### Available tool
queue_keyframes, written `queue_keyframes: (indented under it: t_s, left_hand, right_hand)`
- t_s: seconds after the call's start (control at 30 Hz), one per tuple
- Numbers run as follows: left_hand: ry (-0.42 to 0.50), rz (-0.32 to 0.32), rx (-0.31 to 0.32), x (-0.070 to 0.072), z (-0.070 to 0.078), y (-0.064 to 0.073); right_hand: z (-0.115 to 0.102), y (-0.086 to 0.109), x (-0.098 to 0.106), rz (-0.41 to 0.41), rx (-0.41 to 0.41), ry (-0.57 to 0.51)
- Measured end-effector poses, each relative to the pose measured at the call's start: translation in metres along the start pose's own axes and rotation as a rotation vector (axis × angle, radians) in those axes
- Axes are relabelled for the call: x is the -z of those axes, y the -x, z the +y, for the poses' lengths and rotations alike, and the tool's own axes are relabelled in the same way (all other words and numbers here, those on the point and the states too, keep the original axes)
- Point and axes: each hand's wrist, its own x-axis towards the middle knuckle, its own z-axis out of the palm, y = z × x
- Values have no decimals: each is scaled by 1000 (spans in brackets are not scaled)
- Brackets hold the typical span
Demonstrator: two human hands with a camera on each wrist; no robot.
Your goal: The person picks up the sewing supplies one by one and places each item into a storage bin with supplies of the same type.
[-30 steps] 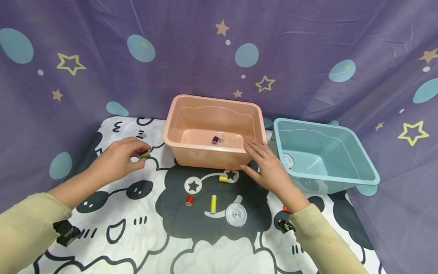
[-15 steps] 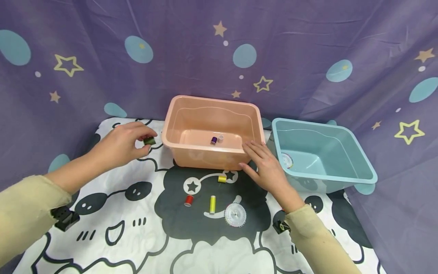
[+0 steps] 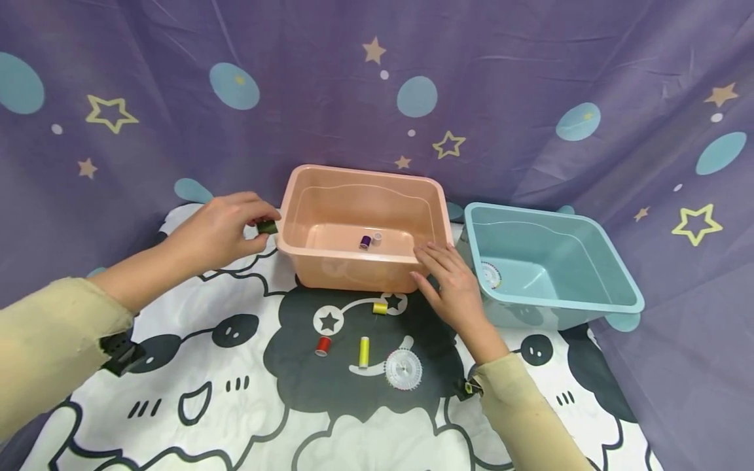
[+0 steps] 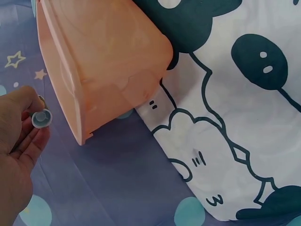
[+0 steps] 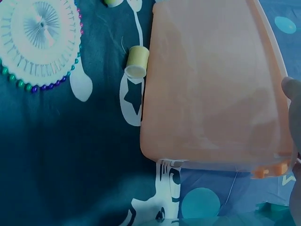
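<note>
In the head view my left hand [image 3: 220, 229] pinches a dark green thread spool [image 3: 267, 227] between thumb and fingers, just outside the left rim of the peach bin [image 3: 353, 273]. The left wrist view shows the spool's pale round end [image 4: 42, 118] beside that rim. My right hand [image 3: 452, 291] rests on the bin's right front corner, its fingers fairly straight across the rim and its thumb by the outer front wall. Inside the bin lie a purple thread spool [image 3: 365, 242] and a small whitish spool [image 3: 377, 239].
A blue bin [image 3: 559, 304] with a pin wheel [image 3: 491, 275] inside stands at the right. On the patterned cloth lie a red spool [image 3: 323, 346], a tall yellow spool [image 3: 364, 352], a short yellow spool [image 3: 379, 307] and another pin wheel [image 3: 403, 369]. A purple curtain [image 3: 330, 85] hangs behind.
My left hand has moved up and to the right with the green spool, from the cloth left of the peach bin to its left rim. My right hand stays at the bin's corner.
</note>
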Motion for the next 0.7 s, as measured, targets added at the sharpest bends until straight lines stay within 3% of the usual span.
queue_keyframes:
  t_s: [0.2, 0.7]
  left_hand:
    - [3, -16, 15, -3, 4, -9]
    - [1, -85, -34, -9, 2, -38]
  right_hand:
    - [0, 1, -6, 57, -17, -3]
    - [2, 0, -12, 134, -13, -46]
